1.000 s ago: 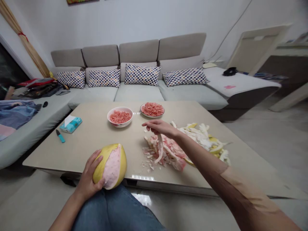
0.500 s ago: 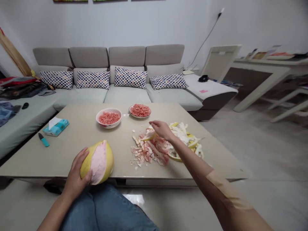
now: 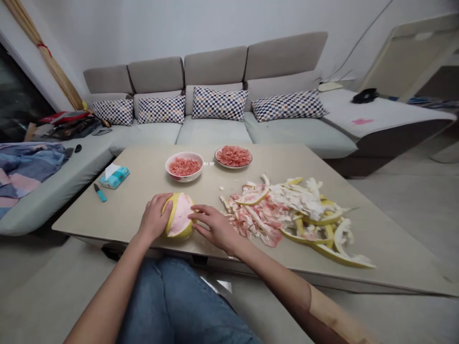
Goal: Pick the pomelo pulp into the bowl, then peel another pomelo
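Head cam has the pomelo (image 3: 181, 216) by the tabletop's (image 3: 294, 160) near edge, left hand (image 3: 155, 217) wrapped round one side, probably to steady it, right hand (image 3: 218, 228) loosely spread, fingertips (image 3: 193, 216) at the stripped patch. Peel (image 3: 324, 220) sits heaped right, presumably out of the way; bowl (image 3: 186, 179) and plate (image 3: 234, 167) of pink pulp (image 3: 234, 156) stand farther back. Pale, shiny tabletop, grey sofa (image 3: 215, 68) beyond.

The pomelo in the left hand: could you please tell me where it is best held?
The pomelo is probably best cupped from the left by its yellow rind: that side curves outward, and the grip leaves its exposed pale strip free.
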`<action>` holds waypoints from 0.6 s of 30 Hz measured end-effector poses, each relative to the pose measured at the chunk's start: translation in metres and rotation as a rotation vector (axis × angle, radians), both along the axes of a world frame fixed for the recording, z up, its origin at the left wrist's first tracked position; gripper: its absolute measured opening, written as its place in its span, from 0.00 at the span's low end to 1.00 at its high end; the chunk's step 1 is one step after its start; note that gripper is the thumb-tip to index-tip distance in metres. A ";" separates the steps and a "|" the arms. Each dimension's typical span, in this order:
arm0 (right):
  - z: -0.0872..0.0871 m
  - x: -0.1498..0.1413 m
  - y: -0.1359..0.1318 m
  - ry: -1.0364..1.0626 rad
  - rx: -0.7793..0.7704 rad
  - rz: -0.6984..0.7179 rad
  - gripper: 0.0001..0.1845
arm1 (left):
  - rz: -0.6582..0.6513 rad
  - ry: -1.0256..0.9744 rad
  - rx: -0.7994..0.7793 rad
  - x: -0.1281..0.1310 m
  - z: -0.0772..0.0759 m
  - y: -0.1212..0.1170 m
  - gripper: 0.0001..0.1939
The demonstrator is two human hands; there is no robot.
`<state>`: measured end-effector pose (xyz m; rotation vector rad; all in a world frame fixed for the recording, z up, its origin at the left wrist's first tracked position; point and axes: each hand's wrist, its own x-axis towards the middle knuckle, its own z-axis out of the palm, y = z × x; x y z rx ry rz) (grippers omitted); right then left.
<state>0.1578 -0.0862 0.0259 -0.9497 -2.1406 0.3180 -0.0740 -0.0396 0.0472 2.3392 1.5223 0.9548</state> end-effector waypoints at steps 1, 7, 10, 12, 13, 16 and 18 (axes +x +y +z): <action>0.000 0.002 0.004 -0.029 0.026 0.016 0.12 | -0.001 -0.014 -0.018 0.003 0.001 0.005 0.21; 0.018 0.003 0.023 -0.329 0.117 0.069 0.12 | 0.011 -0.069 -0.119 0.013 0.006 0.024 0.21; 0.032 -0.002 0.030 -0.497 0.097 0.098 0.13 | 0.027 -0.076 -0.141 0.012 0.006 0.029 0.21; 0.043 -0.005 0.035 -0.588 0.074 0.123 0.13 | 0.037 -0.079 -0.153 0.011 0.006 0.030 0.21; 0.049 -0.006 0.037 -0.632 0.063 0.132 0.13 | 0.040 -0.078 -0.158 0.011 0.006 0.030 0.21; 0.066 -0.010 0.044 -0.770 0.048 0.171 0.13 | 0.043 -0.070 -0.169 0.013 0.007 0.031 0.21; 0.077 -0.013 0.046 -0.868 0.059 0.218 0.12 | 0.046 -0.065 -0.175 0.014 0.008 0.031 0.21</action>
